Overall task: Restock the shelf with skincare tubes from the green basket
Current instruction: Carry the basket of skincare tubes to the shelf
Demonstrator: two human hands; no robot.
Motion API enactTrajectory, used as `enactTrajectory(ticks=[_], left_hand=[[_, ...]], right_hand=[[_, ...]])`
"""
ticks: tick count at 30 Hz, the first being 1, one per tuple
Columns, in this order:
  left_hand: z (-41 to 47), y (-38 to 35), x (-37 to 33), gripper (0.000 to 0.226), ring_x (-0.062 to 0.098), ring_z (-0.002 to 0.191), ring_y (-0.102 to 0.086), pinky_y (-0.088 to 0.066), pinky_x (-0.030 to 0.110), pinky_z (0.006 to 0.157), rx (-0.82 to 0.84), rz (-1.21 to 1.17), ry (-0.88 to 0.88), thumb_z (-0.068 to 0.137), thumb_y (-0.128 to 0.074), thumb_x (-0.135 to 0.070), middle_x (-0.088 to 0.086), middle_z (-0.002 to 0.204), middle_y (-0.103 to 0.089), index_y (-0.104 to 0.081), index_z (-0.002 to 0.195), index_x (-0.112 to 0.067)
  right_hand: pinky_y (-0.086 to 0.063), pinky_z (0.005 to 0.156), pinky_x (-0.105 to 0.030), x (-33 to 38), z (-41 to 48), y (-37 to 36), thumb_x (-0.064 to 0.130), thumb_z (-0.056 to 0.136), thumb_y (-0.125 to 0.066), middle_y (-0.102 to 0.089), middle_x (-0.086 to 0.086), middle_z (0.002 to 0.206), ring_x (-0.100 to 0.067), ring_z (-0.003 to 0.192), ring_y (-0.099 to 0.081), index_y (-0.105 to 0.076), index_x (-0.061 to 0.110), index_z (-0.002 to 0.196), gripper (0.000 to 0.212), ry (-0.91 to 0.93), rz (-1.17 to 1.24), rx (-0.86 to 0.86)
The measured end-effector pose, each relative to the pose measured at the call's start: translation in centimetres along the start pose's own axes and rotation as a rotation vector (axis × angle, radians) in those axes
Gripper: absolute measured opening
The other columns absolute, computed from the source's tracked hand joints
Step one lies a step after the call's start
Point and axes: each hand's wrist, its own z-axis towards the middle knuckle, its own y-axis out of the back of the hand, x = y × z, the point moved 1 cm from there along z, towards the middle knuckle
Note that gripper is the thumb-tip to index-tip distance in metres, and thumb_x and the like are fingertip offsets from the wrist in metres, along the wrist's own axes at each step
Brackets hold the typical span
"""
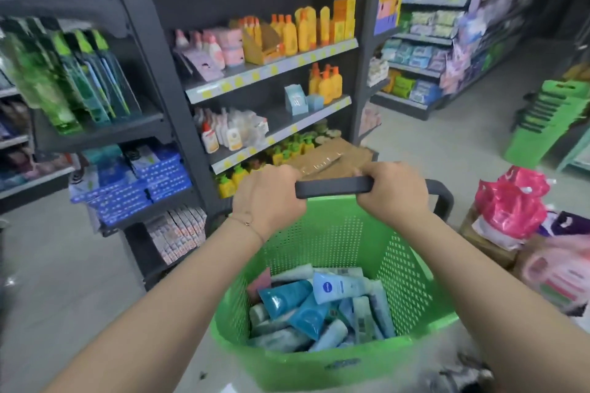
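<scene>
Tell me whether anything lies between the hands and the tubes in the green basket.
Nothing visible does. The left hand and the right hand both grip the dark handle above the green basket, whose top is open; the tubes lie uncovered below.

One head-worn wide-angle view looks forward and down, close above a green perforated plastic basket (pixel 335 242), facing dark metal store shelving (pixel 162 73) ahead.

Left hand (pixel 268 198), right hand (pixel 394 193), seemingly clenched
</scene>
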Motion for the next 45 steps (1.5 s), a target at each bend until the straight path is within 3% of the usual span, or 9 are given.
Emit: enactTrajectory(ticks=[5,7,10,17,22,25,32,42,45], left_hand=[[7.9,1.9,-1.7,0.017,0.027,0.071,-0.058,-0.041,0.03,0.056,-0.05,-0.043,0.015,0.078,-0.055,-0.024,0.0,0.069,-0.055,-0.047,0.064,-0.022],[10.9,2.4,-2.2,0.017,0.029,0.077,-0.061,-0.046,0.032,0.059,-0.1,-0.057,0.019,0.076,-0.056,-0.025,0.001,0.072,-0.058,-0.046,0.062,-0.022],[16.1,2.3,-2.4,0.016,0.027,0.066,-0.054,-0.04,0.03,0.057,-0.142,-0.064,0.047,0.078,-0.056,-0.026,-0.002,0.063,-0.049,-0.047,0.065,-0.024],[26.2,1.0,-1.4,0.022,0.023,0.059,-0.051,-0.037,0.027,0.051,-0.187,-0.106,0.044,0.082,-0.056,-0.031,-0.003,0.062,-0.048,-0.045,0.064,-0.025],[33.6,0.4,-0.5,0.03,0.013,0.051,-0.044,-0.025,0.024,0.042,-0.202,-0.103,0.039,0.084,-0.055,-0.029,-0.003,0.058,-0.046,-0.04,0.058,-0.024],[37.6,0.2,0.0,0.026,0.018,0.054,-0.047,-0.028,0.025,0.045,-0.209,-0.086,0.056,0.082,-0.056,-0.027,-0.002,0.061,-0.048,-0.044,0.06,-0.024],[44.5,-1.5,0.6,0.022,0.028,0.064,-0.051,-0.037,0.028,0.054,-0.22,-0.018,0.114,0.082,-0.057,-0.03,0.0,0.068,-0.053,-0.046,0.064,-0.022],[51.6,-5.2,1.6,0.011,0.026,0.071,-0.052,-0.037,0.03,0.059,-0.26,0.074,0.379,0.081,-0.057,-0.03,0.0,0.073,-0.058,-0.061,0.076,-0.02],[52.9,-6.2,1.6,0.011,0.027,0.076,-0.052,-0.039,0.03,0.061,-0.254,0.083,0.447,0.081,-0.058,-0.03,0.0,0.073,-0.054,-0.06,0.078,-0.019]], right_hand=[[-0.024,0.049,-0.027,-3.0,8.2,1.5,0.018,0.081,-0.059,-0.039,0.004,0.052,-0.027,0.058,-0.043,-0.053,0.017,0.065,0.017,0.048,0.033,-0.064],[-0.026,0.05,-0.026,-4.2,11.6,1.9,0.019,0.08,-0.061,-0.042,0.003,0.053,-0.025,0.057,-0.042,-0.055,0.018,0.067,0.014,0.072,0.026,-0.089],[-0.03,0.052,-0.026,-6.1,17.2,1.6,0.023,0.081,-0.062,-0.045,0.0,0.054,-0.027,0.057,-0.044,-0.059,0.015,0.068,0.015,0.123,0.009,-0.14],[-0.021,0.045,-0.02,-9.2,27.6,-0.8,0.023,0.084,-0.062,-0.047,-0.005,0.052,-0.025,0.051,-0.039,-0.049,0.016,0.057,0.031,0.186,0.03,-0.235],[-0.022,0.046,-0.022,-10.8,35.6,-2.7,0.023,0.085,-0.06,-0.04,-0.001,0.049,-0.019,0.046,-0.034,-0.042,0.017,0.052,0.039,0.203,0.071,-0.236],[-0.029,0.049,-0.027,-11.5,39.8,-3.6,0.026,0.087,-0.06,-0.04,0.0,0.048,-0.024,0.049,-0.037,-0.035,0.019,0.048,0.047,0.218,0.094,-0.239],[-0.022,0.047,-0.025,-13.4,47.5,-6.7,0.023,0.083,-0.063,-0.037,0.005,0.046,-0.019,0.046,-0.036,-0.045,0.015,0.053,0.036,0.272,0.135,-0.218],[-0.037,0.053,-0.027,-14.8,57.5,-12.2,0.016,0.072,-0.06,-0.044,0.005,0.054,-0.025,0.062,-0.048,-0.04,0.022,0.053,0.028,0.459,0.236,-0.045],[-0.043,0.055,-0.03,-15.0,59.3,-13.7,0.02,0.076,-0.058,-0.049,0.001,0.057,-0.027,0.065,-0.052,-0.047,0.022,0.058,0.021,0.515,0.257,-0.025]])
